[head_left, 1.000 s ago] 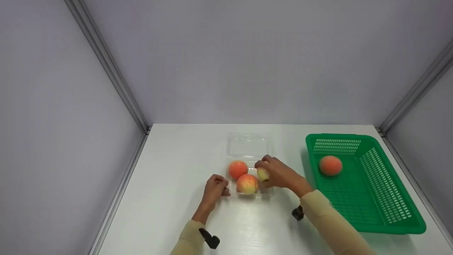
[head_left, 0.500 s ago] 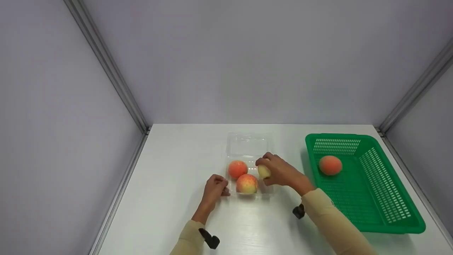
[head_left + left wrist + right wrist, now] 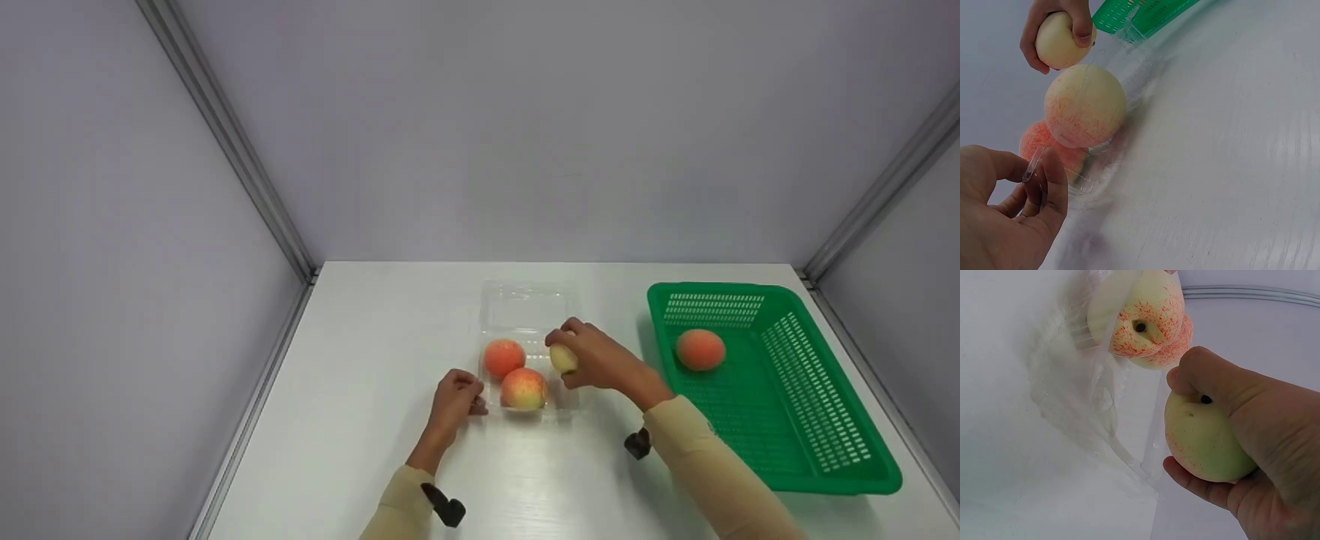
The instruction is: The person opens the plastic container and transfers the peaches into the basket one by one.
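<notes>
A clear plastic clamshell box [image 3: 529, 306] lies opened flat on the white table. In its near half sit two peaches, a reddish one [image 3: 504, 358] at the back left and a red-and-yellow one [image 3: 523, 389] in front. My left hand [image 3: 455, 401] pinches the box's left edge between thumb and fingers; the clear rim [image 3: 1033, 164] shows in the left wrist view. My right hand [image 3: 600, 360] grips a pale yellow-green peach [image 3: 1207, 439] above the box's right side. That peach stands apart from the other two in the right wrist view.
A green plastic basket [image 3: 780, 484] with slotted walls stands at the right of the table, holding one orange-pink peach [image 3: 700, 350]. Grey wall panels [image 3: 525, 150] enclose the table at the back and on both sides.
My right hand has moved slightly up and to the right, still holding the pale peach. The left hand and the two peaches in the box have stayed in place.
</notes>
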`<state>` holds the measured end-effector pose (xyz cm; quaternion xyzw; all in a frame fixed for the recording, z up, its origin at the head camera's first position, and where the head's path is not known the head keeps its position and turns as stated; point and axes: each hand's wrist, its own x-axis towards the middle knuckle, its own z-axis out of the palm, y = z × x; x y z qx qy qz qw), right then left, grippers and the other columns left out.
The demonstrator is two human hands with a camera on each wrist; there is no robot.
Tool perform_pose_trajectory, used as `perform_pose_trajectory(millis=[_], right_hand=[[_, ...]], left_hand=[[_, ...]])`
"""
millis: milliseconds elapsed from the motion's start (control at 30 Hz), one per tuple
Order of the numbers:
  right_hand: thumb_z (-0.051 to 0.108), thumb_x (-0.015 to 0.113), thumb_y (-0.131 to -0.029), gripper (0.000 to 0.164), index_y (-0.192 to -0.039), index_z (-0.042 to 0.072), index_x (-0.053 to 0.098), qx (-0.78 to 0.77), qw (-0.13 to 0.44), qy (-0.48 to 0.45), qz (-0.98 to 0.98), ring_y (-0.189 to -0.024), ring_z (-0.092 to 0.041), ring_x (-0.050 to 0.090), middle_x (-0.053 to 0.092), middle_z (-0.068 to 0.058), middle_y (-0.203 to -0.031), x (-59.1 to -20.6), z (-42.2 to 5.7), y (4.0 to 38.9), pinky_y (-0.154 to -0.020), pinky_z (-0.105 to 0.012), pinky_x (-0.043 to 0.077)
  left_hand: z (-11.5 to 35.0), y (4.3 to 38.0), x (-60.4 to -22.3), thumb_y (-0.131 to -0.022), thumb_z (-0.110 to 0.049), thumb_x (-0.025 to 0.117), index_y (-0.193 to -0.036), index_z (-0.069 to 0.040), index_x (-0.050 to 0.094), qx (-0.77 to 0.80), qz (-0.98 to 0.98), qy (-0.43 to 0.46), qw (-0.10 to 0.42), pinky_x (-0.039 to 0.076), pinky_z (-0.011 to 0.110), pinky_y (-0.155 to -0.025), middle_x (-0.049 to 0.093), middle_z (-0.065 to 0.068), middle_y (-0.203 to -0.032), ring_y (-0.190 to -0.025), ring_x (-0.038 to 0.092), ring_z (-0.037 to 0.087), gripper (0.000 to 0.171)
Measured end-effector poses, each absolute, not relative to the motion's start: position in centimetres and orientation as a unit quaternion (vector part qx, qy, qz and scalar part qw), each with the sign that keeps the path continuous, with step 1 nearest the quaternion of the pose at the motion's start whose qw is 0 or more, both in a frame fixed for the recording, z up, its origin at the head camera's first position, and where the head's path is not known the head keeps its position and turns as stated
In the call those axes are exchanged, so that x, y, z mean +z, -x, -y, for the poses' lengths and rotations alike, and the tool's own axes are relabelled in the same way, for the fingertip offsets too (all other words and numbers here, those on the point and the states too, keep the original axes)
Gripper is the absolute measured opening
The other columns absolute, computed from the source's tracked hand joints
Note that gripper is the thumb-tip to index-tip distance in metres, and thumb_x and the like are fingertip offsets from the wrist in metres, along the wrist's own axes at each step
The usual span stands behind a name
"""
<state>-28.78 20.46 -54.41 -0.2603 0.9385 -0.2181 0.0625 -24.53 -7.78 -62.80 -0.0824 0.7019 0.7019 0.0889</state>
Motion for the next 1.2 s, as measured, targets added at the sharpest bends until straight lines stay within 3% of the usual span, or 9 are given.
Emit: perform_pose_trajectory(millis=[533, 833, 1200], right_hand=[[0.009, 0.092, -0.079, 0.055, -0.128, 0.016, 0.066, -0.226, 0.014, 0.284, -0.932, -0.103, -0.028, 0.061, 0.061, -0.011, -0.122, -53.8, -21.6, 29.0, -0.088, -0.046, 0.063], [0.011, 0.092, -0.080, 0.059, -0.132, 0.018, 0.065, -0.225, 0.019, 0.261, -0.939, -0.109, -0.031, 0.061, 0.060, -0.013, -0.128, -53.4, -22.3, 29.2, -0.096, -0.051, 0.063], [0.011, 0.091, -0.081, 0.058, -0.132, 0.019, 0.064, -0.226, 0.020, 0.245, -0.943, -0.110, -0.031, 0.060, 0.060, -0.013, -0.129, -52.9, -23.1, 29.3, -0.096, -0.053, 0.062]], left_hand=[[7.8, 24.5, -62.7, -0.102, -0.008, 0.063, -0.113, 0.001, 0.056, 0.704, -0.700, 0.083, 0.089, 0.064, 0.029, -0.065, 0.062, 0.010, -0.090, -0.072, 0.061, 0.013, 0.017], [7.8, 24.5, -62.7, -0.101, -0.008, 0.064, -0.113, 0.001, 0.056, 0.702, -0.701, 0.087, 0.088, 0.065, 0.031, -0.066, 0.063, 0.011, -0.090, -0.072, 0.061, 0.013, 0.017], [7.8, 24.5, -62.6, -0.101, -0.009, 0.064, -0.113, 0.002, 0.056, 0.703, -0.701, 0.083, 0.087, 0.065, 0.032, -0.066, 0.064, 0.011, -0.089, -0.071, 0.062, 0.013, 0.017]])
